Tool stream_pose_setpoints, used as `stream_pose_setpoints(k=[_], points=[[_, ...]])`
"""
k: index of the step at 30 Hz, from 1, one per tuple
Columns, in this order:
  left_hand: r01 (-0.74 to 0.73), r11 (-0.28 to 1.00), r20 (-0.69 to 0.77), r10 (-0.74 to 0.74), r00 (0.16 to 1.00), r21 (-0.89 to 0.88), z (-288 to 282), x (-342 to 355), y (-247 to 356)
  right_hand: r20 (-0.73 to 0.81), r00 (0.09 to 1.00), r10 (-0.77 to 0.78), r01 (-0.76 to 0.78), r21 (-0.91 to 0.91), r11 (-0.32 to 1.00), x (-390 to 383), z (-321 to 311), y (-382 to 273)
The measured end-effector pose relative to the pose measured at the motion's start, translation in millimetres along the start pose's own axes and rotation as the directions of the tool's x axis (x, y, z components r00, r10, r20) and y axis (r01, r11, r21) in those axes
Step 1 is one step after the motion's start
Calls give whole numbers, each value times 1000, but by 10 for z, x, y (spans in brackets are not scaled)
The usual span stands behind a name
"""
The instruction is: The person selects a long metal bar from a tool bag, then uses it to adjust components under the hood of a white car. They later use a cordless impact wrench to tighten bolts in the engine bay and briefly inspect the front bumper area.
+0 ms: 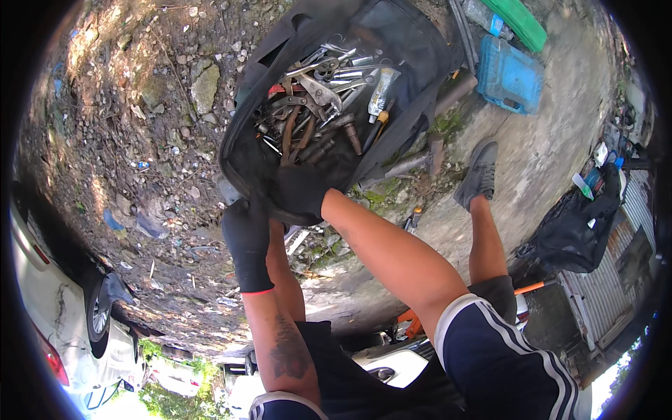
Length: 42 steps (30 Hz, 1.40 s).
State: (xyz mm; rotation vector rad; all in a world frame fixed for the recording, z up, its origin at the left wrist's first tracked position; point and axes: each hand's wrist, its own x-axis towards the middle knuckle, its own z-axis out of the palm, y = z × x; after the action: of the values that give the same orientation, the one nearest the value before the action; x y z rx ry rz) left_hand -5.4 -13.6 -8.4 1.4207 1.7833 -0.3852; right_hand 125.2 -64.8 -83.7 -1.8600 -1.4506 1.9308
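A black fabric tool bag (234, 133) lies wide open on the ground, full of loose tools. Inside are several wrenches (350, 73), locking pliers (320, 92), rusty sockets and bars (339, 127), a silver squeeze tube (382, 94) and a screwdriver with a yellow handle (380, 126). My left hand (246, 234), in a black glove with a red cuff edge, is closed on the near left rim of the bag. Also gloved in black, my right hand (302, 192) is at the bag's near end; its fingers are lost against the dark fabric.
A hammer (409, 165) lies right of the bag, near my shoe (481, 175). Beyond are a blue plastic case (509, 75), a green case (519, 22) and a plastic bottle (488, 17). Stones (204, 89) dot the dirt at left. A car (73, 308) stands lower left.
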Motion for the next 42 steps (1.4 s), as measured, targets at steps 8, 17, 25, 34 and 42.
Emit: stream_pose_setpoints(k=[8, 17, 25, 34, 42], points=[[33, 985, -16, -36, 999, -172, -31, -78, 34, -850, 504, -153, -85, -225, 971, 256, -900, 173], [-142, 913, -122, 103, 987, -382, -167, -120, 294, -484, 845, 228, -248, 24, 969, 287, -787, 52], [-77, 987, -22, 75, 997, -144, -115, 15, 119, -444, 860, 253, -244, 79, 967, -139, -786, 112], [-48, 983, -24, 45, 999, -175, -59, 4, 226, -684, 727, -58, -105, -195, 975, -516, -2274, 1176], [1, 995, -12, -2, 1000, -97, -18, 14, 105, -653, 743, 146, -428, -296, 854, -680, -3231, 2388]])
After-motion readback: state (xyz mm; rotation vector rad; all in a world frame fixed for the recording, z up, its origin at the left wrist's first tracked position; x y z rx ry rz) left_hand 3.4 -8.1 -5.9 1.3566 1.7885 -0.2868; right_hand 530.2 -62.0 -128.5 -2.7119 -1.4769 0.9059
